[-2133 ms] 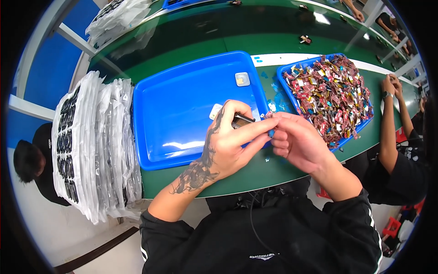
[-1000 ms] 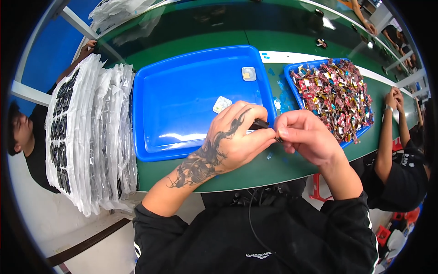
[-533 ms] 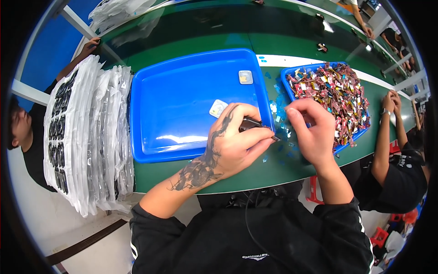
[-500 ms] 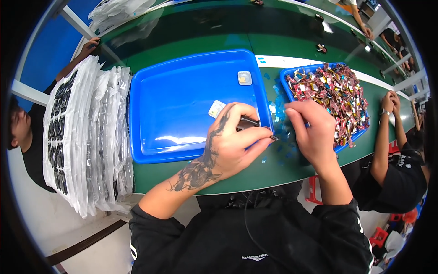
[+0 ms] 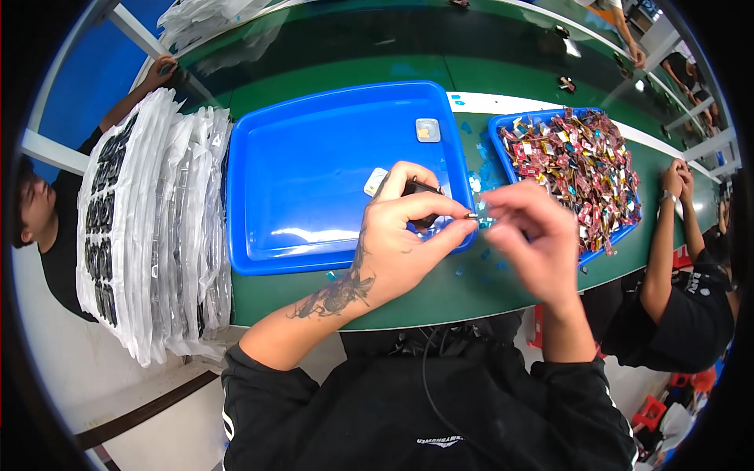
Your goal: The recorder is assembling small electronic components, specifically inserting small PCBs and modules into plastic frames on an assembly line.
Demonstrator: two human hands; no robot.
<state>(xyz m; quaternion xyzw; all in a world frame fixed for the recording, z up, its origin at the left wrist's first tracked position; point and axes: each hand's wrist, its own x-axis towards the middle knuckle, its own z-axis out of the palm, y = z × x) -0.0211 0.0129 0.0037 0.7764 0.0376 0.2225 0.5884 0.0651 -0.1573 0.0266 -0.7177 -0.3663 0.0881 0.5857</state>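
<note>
Between the thumb and forefinger of my left hand is a small black part with a light tip, poking out at the fingertips. The curled fingers of that hand also hold a black piece, partly hidden in the palm. This hand is over the right edge of a blue tray. Just right of it is my right hand, blurred, with thumb and fingers apart and nothing visible between them. Beside that hand stands a blue bin heaped with small reddish-brown electronic parts.
Inside the tray lie two small clear-and-white squares. Blue scraps litter the green table. Stacked bagged trays of black parts rise at left. People sit at both sides, one a co-worker in black.
My right hand has opened its thumb and fingers from a closed pinch and shifted slightly left toward the left fingertips. My left hand keeps its grip, nearly in place.
</note>
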